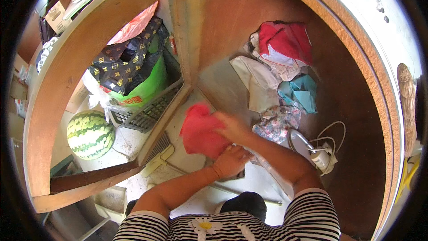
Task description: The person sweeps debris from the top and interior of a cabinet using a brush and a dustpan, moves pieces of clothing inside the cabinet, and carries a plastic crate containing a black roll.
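Observation:
A red cloth (202, 130) is held in front of my body, its far end blurred by motion. My left hand (233, 160) grips its near edge with bent fingers. Higher up, my right hand (234, 129) is on the cloth's right side; it is blurred, and its fingertips are partly hidden. To the right, a brown wooden surface (351, 113) bears a folded red garment (284, 42) on top of pale fabric. Beside that lie a beige cloth (259, 80), a teal cloth (302, 92) and a floral cloth (279, 122).
A round mirror or lamp-like item (299, 142) with a white cord stands near my right arm. Left, beyond a wooden frame (40, 120), are a watermelon (90, 135) and a grey plastic crate (143, 117) holding a green bag (150, 83). A broom (158, 160) lies on the floor below.

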Available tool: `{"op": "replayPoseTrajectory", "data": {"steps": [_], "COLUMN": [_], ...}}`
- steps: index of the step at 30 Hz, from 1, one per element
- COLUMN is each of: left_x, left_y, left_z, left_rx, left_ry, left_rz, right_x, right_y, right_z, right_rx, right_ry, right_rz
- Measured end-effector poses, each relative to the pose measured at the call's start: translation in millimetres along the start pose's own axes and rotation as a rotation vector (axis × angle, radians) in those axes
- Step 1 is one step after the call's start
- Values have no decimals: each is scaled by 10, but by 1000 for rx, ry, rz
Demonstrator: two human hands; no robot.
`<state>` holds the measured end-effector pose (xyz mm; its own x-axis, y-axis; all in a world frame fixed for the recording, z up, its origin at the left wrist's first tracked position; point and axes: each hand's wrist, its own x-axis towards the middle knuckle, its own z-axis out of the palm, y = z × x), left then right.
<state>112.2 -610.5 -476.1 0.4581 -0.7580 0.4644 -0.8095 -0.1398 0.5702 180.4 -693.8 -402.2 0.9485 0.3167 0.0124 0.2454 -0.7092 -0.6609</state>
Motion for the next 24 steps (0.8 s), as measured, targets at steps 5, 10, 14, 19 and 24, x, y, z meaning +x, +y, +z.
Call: {"op": "replayPoseTrajectory", "data": {"steps": [5, 10, 14, 19, 24], "left_x": [198, 870, 701, 734, 770], "left_y": [-369, -598, -975, -905, -909], "left_z": [-349, -217, -104, -74, -55], "left_rx": [164, 250, 318, 407, 441], "left_ry": [-20, 119, 124, 111, 102], "left_rz": [-108, -248, -350, -370, -371], "right_x": [-11, 138, 361, -43, 273], "right_y": [118, 1626, 1655, 1424, 1568], "right_z": [-1307, -3402, -2776, -1406, -1319], "right_rx": [487, -651, -620, -292, -451], "right_ry": [317, 661, 804, 340, 907], "right_rz": [91, -16, 99, 240, 343]}}
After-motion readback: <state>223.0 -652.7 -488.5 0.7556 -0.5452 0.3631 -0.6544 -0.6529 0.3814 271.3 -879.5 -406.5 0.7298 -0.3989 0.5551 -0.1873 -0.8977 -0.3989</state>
